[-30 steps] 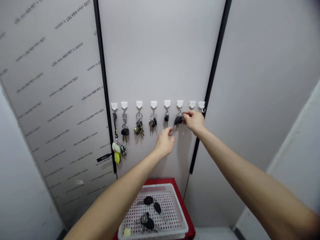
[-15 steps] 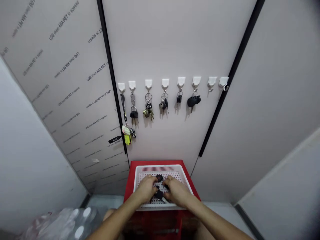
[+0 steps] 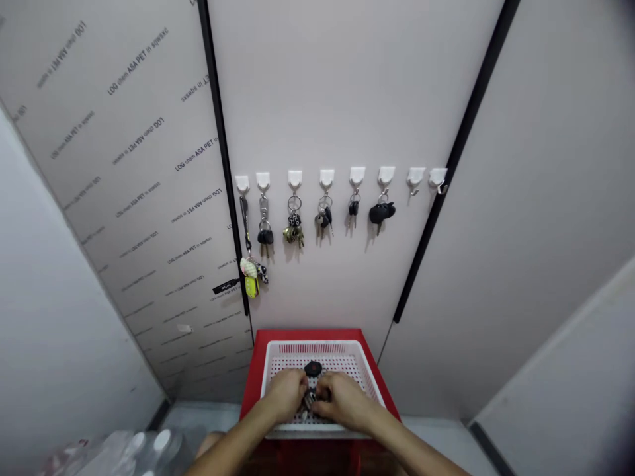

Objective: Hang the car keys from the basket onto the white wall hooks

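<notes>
Both hands are down in a white plastic basket (image 3: pixel 367 370). My left hand (image 3: pixel 286 395) has its fingers bent and closed at a small bunch of keys (image 3: pixel 308 400). From the other side my right hand (image 3: pixel 343 400) curls its fingers round the same bunch, thumb towards the near side. Metal key blades and a dark part show between the hands; the fingers hide the rest. A black key fob (image 3: pixel 313 368) with a small red mark lies on the basket floor just beyond my fingertips.
The basket stands on a red stool (image 3: pixel 252 377) against the wall. Above it, white hooks carry several key bunches, including a black one (image 3: pixel 381 212) and one with a yellow tag (image 3: pixel 252 286). Two right-hand hooks (image 3: pixel 415 177) hold nothing. Plastic bottles (image 3: pixel 161 441) stand at lower left.
My hands have come closer together over the keys, which are now gathered between my fingers. The black fob beyond them shows more fully. The whole view has shifted slightly.
</notes>
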`<state>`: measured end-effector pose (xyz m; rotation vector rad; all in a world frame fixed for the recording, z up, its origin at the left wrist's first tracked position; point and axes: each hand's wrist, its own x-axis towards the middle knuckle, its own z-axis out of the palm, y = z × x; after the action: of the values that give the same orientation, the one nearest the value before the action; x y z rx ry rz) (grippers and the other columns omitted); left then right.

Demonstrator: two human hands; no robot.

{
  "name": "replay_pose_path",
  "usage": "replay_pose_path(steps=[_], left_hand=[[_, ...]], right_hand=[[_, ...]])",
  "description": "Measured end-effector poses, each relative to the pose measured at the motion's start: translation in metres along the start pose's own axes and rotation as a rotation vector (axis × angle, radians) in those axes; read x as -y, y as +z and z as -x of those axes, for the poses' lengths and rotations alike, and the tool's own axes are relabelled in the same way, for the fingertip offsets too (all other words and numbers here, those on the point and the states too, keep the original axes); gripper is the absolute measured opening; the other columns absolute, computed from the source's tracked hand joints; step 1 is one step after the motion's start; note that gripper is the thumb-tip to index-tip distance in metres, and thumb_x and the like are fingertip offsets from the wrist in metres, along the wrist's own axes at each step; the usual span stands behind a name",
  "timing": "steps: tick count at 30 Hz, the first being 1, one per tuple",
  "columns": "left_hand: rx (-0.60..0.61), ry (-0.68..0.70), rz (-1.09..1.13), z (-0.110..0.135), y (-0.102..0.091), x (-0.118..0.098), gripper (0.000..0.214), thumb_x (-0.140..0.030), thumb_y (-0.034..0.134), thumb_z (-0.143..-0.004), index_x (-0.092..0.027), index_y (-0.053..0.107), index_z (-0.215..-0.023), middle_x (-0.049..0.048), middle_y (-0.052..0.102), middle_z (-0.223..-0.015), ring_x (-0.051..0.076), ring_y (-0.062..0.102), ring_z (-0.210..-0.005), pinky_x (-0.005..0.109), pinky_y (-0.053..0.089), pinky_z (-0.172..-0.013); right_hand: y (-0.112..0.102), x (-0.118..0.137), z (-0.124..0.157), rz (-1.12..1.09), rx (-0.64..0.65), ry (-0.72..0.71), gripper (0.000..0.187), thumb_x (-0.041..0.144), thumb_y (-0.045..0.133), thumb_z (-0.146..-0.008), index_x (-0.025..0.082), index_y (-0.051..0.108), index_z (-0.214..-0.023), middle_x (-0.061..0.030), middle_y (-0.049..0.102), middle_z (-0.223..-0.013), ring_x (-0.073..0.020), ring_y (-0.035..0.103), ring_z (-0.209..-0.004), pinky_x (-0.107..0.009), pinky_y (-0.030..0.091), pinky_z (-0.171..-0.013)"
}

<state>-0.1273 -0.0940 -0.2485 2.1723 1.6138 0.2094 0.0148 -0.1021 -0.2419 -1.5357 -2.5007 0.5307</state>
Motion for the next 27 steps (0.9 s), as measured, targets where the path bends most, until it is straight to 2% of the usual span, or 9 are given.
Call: replay_pose_path(steps=[2,6,8,13,18,22,27], left_hand=[[0.007,-0.009,-0.002,0.000,-0.001,-0.002,0.025,-0.017,0.031,-0.066,-0.019,0.054,-0.076,0.0049,0.058,-0.080,0.017,0.050,-0.076,0.026,0.035,-0.065],[0.029,0.145,0.065,0.003,-0.004,-0.002,0.029,-0.012,0.036,-0.059,-0.019,0.051,-0.083,0.0032,0.056,-0.086,0.015,0.047,-0.079,0.022,0.034,-0.068],[0.039,0.178,0.075,0.003,-0.004,-0.001,0.030,-0.012,0.039,-0.057,-0.018,0.051,-0.084,0.0027,0.054,-0.086,0.014,0.046,-0.079,0.021,0.033,-0.068],[0.056,0.086,0.097,0.001,-0.001,0.001,0.021,-0.019,0.043,-0.059,-0.018,0.053,-0.078,0.0006,0.053,-0.080,0.013,0.044,-0.076,0.022,0.032,-0.065],[0.044,0.141,0.131,0.001,0.001,-0.001,0.018,-0.018,0.043,-0.059,-0.020,0.055,-0.074,-0.0012,0.051,-0.077,0.012,0.043,-0.075,0.019,0.031,-0.065],[0.030,0.197,0.086,-0.001,-0.008,-0.006,0.017,-0.014,0.039,-0.060,-0.019,0.054,-0.068,-0.0008,0.051,-0.073,0.011,0.044,-0.071,0.019,0.032,-0.062],[0.051,0.286,0.026,-0.006,-0.022,-0.012,0.023,-0.011,0.036,-0.061,-0.019,0.054,-0.072,-0.0008,0.052,-0.073,0.011,0.045,-0.068,0.018,0.033,-0.060]], right_hand=[[0.001,0.003,-0.003,0.071,0.003,0.056,0.015,0.028,0.047,-0.057,0.019,0.056,-0.064,-0.0006,0.058,-0.062,-0.0121,0.050,-0.056,-0.020,0.026,-0.046],[0.000,0.006,-0.010,0.118,0.016,0.070,0.017,0.022,0.045,-0.055,0.020,0.057,-0.066,-0.0021,0.060,-0.066,-0.0143,0.052,-0.059,-0.021,0.027,-0.047],[0.001,0.005,-0.012,0.096,0.024,0.066,0.019,0.018,0.041,-0.057,0.019,0.058,-0.064,-0.0024,0.060,-0.065,-0.0136,0.052,-0.059,-0.021,0.028,-0.048],[0.006,0.002,-0.011,0.038,-0.020,0.091,0.024,0.014,0.036,-0.059,0.018,0.059,-0.061,-0.0036,0.061,-0.065,-0.0121,0.052,-0.059,-0.020,0.029,-0.050],[0.003,-0.003,-0.004,-0.026,0.004,0.093,0.020,0.019,0.041,-0.057,0.017,0.059,-0.064,-0.0027,0.061,-0.063,-0.0108,0.050,-0.055,-0.018,0.027,-0.047],[-0.001,-0.004,-0.001,-0.125,0.011,0.069,0.018,0.020,0.045,-0.054,0.017,0.059,-0.063,-0.0007,0.060,-0.060,-0.0091,0.048,-0.052,-0.017,0.027,-0.045],[-0.002,-0.002,0.001,-0.186,0.017,0.065,0.018,0.017,0.045,-0.053,0.016,0.060,-0.061,-0.0005,0.060,-0.061,-0.0087,0.048,-0.052,-0.016,0.029,-0.046]])
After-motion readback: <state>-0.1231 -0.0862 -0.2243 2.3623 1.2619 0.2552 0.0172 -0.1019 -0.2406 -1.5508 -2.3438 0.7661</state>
